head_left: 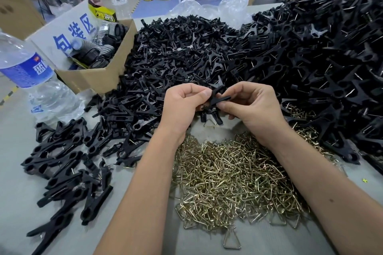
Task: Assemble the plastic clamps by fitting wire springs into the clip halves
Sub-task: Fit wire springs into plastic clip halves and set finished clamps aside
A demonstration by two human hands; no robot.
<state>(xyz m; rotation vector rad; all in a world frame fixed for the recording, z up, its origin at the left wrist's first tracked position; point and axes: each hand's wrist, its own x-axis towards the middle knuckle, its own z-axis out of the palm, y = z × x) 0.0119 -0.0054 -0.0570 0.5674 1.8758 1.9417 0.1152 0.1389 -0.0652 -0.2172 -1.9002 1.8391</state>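
**Clamp assembly in progress: large stock of parts unassembled**

The grey worktable (16, 172) carries the whole job. The biggest mass is the heap of loose black clip halves (186, 47), from 11 to 1 o'clock of the hands. At 2 to 3 o'clock rises a second heap of clamps (321, 58) showing wire, judged assembled. A smaller batch of finished clamps (62, 161) lies at 8 o'clock. The pile of brass-coloured wire springs (234, 180) sits at 6 o'clock, between the forearms. A cardboard box (93, 76) and a water bottle (27, 68) stand at 10 o'clock.

The left hand (182, 103) and right hand (252, 105) both pinch one black clip piece (219, 95) at centre, above the table. Whether a spring is seated in it cannot be told.

Judgement: substantial output is done, but the large stock of halves and springs shows much work left.
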